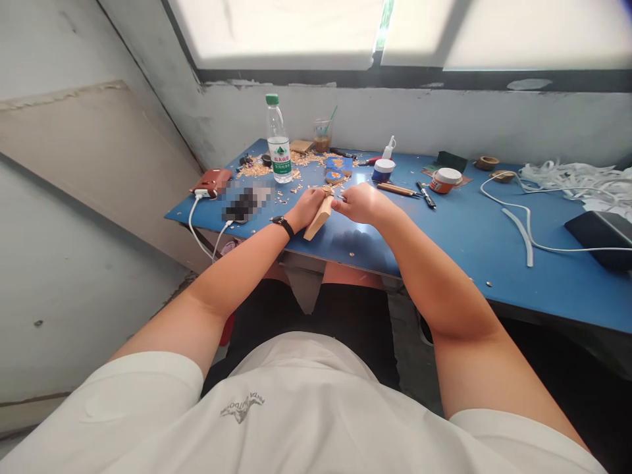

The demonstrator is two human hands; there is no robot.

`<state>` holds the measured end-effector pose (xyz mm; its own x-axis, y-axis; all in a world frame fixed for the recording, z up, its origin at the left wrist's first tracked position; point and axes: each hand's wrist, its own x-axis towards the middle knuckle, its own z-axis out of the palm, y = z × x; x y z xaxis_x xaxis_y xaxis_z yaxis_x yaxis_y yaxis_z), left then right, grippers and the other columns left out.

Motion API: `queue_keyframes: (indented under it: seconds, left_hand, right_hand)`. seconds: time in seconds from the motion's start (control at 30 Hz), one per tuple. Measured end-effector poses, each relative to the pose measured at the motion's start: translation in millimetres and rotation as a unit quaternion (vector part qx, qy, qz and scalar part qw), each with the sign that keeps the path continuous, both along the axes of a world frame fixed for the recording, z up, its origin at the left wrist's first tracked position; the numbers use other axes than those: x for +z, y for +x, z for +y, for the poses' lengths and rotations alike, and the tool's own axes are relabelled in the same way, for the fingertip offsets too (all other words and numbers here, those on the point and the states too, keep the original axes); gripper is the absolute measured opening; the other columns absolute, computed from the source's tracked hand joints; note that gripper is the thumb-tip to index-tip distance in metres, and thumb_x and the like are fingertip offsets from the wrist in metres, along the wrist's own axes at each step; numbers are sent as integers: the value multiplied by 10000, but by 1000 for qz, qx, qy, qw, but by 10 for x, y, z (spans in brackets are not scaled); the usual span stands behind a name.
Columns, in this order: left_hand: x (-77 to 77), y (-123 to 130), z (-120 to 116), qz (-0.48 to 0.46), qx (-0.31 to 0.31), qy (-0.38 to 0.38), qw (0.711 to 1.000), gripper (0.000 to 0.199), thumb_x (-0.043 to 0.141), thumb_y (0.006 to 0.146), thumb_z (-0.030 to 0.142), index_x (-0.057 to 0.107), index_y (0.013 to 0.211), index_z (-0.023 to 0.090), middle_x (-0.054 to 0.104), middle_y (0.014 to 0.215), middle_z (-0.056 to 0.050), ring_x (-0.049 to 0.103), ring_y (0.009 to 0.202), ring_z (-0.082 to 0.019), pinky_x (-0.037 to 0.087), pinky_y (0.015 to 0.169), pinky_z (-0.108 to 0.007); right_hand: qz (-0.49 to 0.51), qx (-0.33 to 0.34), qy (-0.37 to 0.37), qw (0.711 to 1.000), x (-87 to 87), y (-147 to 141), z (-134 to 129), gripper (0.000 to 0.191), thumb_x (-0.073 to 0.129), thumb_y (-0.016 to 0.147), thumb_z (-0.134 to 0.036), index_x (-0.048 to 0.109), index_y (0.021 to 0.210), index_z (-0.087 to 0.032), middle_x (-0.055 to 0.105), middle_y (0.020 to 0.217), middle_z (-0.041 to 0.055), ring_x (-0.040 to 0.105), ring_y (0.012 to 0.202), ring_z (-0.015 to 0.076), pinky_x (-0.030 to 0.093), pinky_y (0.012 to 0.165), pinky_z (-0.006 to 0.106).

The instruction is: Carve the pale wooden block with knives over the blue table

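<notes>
My left hand [307, 208] is wrapped round a pale wooden block [318, 220], whose plain lower end points down toward the table's front edge. The block's far end, near my fingers, looks carved. My right hand [363, 203] is closed just right of that end, with its thumb by the block. Whatever my right fingers grip is too small and hidden to make out. Wood chips [307, 159] lie scattered on the blue table [444, 243] beyond my hands.
Behind my hands stand a water bottle [280, 148], a cup [322, 136] and a blue jar [383, 170]. Wooden-handled tools [397, 190], a pen [426, 195] and an orange jar [446, 180] are to the right. A phone [241, 204] and a brown case [213, 182] lie left.
</notes>
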<state>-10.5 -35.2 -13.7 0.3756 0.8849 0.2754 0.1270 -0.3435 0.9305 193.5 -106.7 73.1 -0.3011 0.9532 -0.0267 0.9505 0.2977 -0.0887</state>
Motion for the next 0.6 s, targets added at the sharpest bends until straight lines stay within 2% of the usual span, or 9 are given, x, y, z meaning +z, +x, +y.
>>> queue_keyframes:
  seconds: [0.1, 0.27, 0.37, 0.5, 0.6]
  left_hand:
    - [-8, -2, 11, 8, -2, -18, 1000, 529, 595, 1182, 445, 605, 693, 243, 602, 656, -19, 494, 663, -165, 391, 670, -339]
    - [-16, 27, 15, 5, 15, -9, 1000, 549, 596, 1184, 399, 550, 658, 248, 568, 635, -8, 470, 649, -150, 374, 660, -334]
    - [-2, 45, 4, -4, 17, -13, 1000, 546, 626, 1175, 415, 532, 662, 251, 537, 615, 4, 433, 631, -145, 363, 645, -332]
    - [-11, 44, -2, -6, 0, -47, 999, 515, 595, 1180, 422, 575, 696, 248, 572, 652, -4, 448, 616, -145, 377, 639, -347]
    - [-71, 46, 20, -28, -7, -78, 997, 514, 622, 1193, 517, 598, 752, 253, 573, 662, 1, 442, 615, -148, 397, 644, -345]
  right_hand:
    - [5, 6, 5, 1000, -46, 22, 37, 704, 499, 1329, -670, 929, 1139, -146, 841, 969, 194, 726, 927, 293, 399, 747, 378]
    - [1, 14, 22, 1000, -103, 53, 74, 748, 448, 1325, -699, 935, 1134, -164, 812, 907, 184, 728, 894, 299, 401, 711, 371]
    - [-13, 8, 18, 1000, -50, 25, 16, 729, 429, 1335, -655, 927, 1128, -163, 827, 936, 194, 748, 910, 307, 401, 701, 373]
    - [-29, 2, 1, 1000, 90, -31, -120, 626, 457, 1355, -568, 873, 1128, -160, 846, 1049, 193, 731, 945, 288, 403, 735, 374]
    - [-15, 16, -22, 1000, 155, -8, -175, 573, 519, 1351, -606, 824, 1143, -167, 824, 1059, 165, 672, 892, 252, 417, 761, 365]
